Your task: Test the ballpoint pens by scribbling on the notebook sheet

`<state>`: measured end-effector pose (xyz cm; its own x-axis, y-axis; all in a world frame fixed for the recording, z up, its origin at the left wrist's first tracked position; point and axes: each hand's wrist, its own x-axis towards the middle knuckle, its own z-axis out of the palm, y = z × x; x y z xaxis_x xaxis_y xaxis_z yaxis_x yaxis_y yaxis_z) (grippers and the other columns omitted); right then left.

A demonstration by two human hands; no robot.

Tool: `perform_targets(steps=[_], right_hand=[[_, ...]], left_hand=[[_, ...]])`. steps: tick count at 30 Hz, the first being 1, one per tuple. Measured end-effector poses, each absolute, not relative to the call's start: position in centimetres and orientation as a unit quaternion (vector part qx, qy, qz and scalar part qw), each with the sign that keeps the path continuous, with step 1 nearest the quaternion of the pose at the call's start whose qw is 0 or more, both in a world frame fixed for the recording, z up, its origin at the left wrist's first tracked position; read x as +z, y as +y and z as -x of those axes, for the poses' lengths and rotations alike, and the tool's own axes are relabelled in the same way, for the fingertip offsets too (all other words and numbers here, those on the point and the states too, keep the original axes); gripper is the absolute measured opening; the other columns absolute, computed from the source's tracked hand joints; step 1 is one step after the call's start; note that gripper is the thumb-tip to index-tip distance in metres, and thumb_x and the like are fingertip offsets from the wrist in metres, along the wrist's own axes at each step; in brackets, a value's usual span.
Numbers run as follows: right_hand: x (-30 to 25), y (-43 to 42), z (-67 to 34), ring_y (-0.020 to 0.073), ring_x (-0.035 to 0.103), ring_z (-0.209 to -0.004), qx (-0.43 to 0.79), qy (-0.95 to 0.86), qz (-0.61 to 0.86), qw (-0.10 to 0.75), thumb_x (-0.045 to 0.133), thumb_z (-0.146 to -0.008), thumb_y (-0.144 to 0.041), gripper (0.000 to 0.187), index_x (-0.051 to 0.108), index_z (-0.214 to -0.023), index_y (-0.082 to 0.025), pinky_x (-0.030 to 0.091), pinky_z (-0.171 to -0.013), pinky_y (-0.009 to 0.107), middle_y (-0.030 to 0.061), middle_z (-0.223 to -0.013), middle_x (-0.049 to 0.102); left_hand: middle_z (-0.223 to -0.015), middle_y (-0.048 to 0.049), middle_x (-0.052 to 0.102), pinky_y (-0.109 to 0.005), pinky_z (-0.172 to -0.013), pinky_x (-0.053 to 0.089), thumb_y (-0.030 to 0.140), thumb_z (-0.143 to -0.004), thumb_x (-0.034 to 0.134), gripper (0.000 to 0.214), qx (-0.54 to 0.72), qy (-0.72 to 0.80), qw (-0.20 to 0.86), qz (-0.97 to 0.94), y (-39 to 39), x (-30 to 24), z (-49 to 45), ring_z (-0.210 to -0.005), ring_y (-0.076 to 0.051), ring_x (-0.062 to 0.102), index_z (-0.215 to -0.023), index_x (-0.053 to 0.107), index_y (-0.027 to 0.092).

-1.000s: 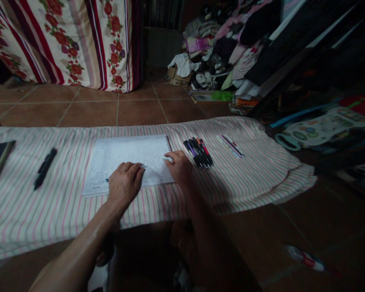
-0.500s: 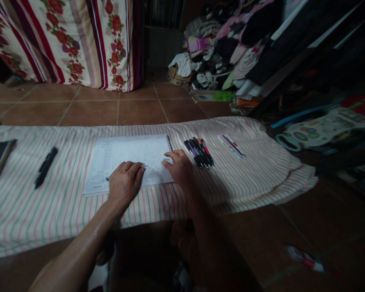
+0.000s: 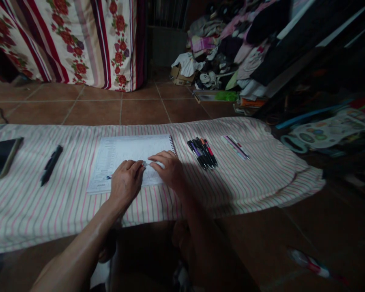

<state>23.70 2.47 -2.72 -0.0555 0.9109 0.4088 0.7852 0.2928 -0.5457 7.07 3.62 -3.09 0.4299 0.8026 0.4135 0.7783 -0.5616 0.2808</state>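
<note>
A spiral-bound notebook [image 3: 130,148] lies open at a printed and written page on the striped cloth. Over its lower part, my left hand [image 3: 126,180] is closed round a slim pen [image 3: 108,177]; its dark end sticks out at the left, and a pale tip shows by the fingertips. Facing it, my right hand [image 3: 169,168] pinches a small whitish piece [image 3: 160,164], whose kind I cannot make out. The fingertips of both hands are close together, with the thin tip between them. To the right lies a row of several pens [image 3: 202,153], mostly black.
Farther right are a few slim pens [image 3: 235,146]. At the left lie a thick black pen [image 3: 51,165] and a dark tablet-like object [image 3: 3,158]. The striped cloth [image 3: 255,174] covers the low surface. Beyond are a floral curtain [image 3: 94,44] and heaped clothes [image 3: 209,44].
My right hand has moved left toward my left hand, bringing the small whitish piece up to the pen's tip. My left hand stays nearly in place on the notebook. The view has shifted slightly.
</note>
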Motion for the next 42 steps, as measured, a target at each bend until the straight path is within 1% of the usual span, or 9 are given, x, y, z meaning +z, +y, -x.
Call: perform_targets(steps=[3,6,10,15,20,29,35,42], right_hand=[[-2.7,2.4,-23.1,0.0182,0.054,-0.086,0.080,-0.736,0.579,0.341,0.062,-0.081,-0.025,0.016,0.070,-0.095,-0.022,0.042,-0.081,0.030,0.0035,-0.089,0.067],[-2.8,2.5,-22.6,0.0179,0.054,-0.085,0.072,-0.739,0.576,0.342,0.061,-0.082,-0.025,0.015,0.070,-0.094,-0.022,0.042,-0.079,0.029,0.0034,-0.087,0.067],[-3.0,2.8,-22.3,0.0172,0.054,-0.084,0.074,-0.740,0.577,0.338,0.060,-0.083,-0.026,0.013,0.071,-0.089,-0.022,0.041,-0.079,0.029,0.0026,-0.086,0.067],[-3.1,2.9,-22.1,0.0166,0.053,-0.084,0.075,-0.747,0.573,0.328,0.059,-0.084,-0.026,0.011,0.070,-0.083,-0.022,0.040,-0.078,0.029,0.0012,-0.083,0.067],[-3.2,3.0,-22.1,0.0166,0.054,-0.084,0.073,-0.746,0.570,0.337,0.059,-0.084,-0.021,0.010,0.069,-0.081,-0.021,0.040,-0.078,0.029,0.0014,-0.083,0.068],[-3.0,3.0,-23.2,0.0171,0.055,-0.080,0.065,-0.736,0.583,0.337,0.061,-0.082,-0.019,0.009,0.070,-0.080,-0.020,0.040,-0.076,0.029,0.0019,-0.082,0.068],[-3.5,3.0,-24.1,0.0169,0.055,-0.079,0.055,-0.724,0.587,0.358,0.060,-0.083,-0.023,0.010,0.070,-0.080,-0.021,0.041,-0.075,0.028,0.0018,-0.080,0.067],[-3.7,2.9,-24.0,0.0179,0.053,-0.082,0.038,-0.723,0.607,0.328,0.059,-0.084,-0.026,0.013,0.071,-0.083,-0.023,0.042,-0.075,0.030,0.0025,-0.083,0.066]], left_hand=[[-0.083,-0.0075,0.065,-0.032,-0.069,0.044,0.031,-0.090,0.043,0.029,0.263,0.465,0.010,-0.845,3.7,-3.1,-6.9,-0.079,-0.022,0.057,-0.105,0.062,0.014],[-0.082,-0.0072,0.064,-0.032,-0.069,0.044,0.030,-0.090,0.044,0.027,0.265,0.460,0.012,-0.847,3.7,-3.1,-6.8,-0.078,-0.021,0.057,-0.100,0.063,0.013],[-0.080,-0.0063,0.064,-0.032,-0.069,0.044,0.031,-0.090,0.044,0.025,0.262,0.456,0.012,-0.851,3.6,-2.9,-6.5,-0.077,-0.021,0.056,-0.096,0.063,0.015],[-0.080,-0.0058,0.064,-0.031,-0.068,0.044,0.032,-0.090,0.044,0.025,0.262,0.459,0.009,-0.849,3.7,-2.8,-6.4,-0.077,-0.020,0.057,-0.096,0.063,0.016],[-0.080,-0.0060,0.065,-0.031,-0.068,0.043,0.032,-0.090,0.044,0.025,0.250,0.462,0.000,-0.851,3.8,-2.7,-6.2,-0.077,-0.021,0.056,-0.094,0.064,0.016],[-0.080,-0.0061,0.065,-0.033,-0.068,0.043,0.033,-0.091,0.043,0.027,0.227,0.469,-0.002,-0.853,3.8,-2.6,-5.7,-0.078,-0.022,0.056,-0.094,0.064,0.017],[-0.081,-0.0061,0.065,-0.032,-0.069,0.043,0.033,-0.091,0.042,0.027,0.223,0.467,0.000,-0.855,3.9,-2.7,-5.4,-0.079,-0.022,0.056,-0.096,0.064,0.018],[-0.080,-0.0058,0.065,-0.032,-0.067,0.042,0.034,-0.091,0.042,0.027,0.219,0.472,-0.011,-0.854,3.9,-2.5,-5.0,-0.078,-0.021,0.056,-0.095,0.064,0.018]])
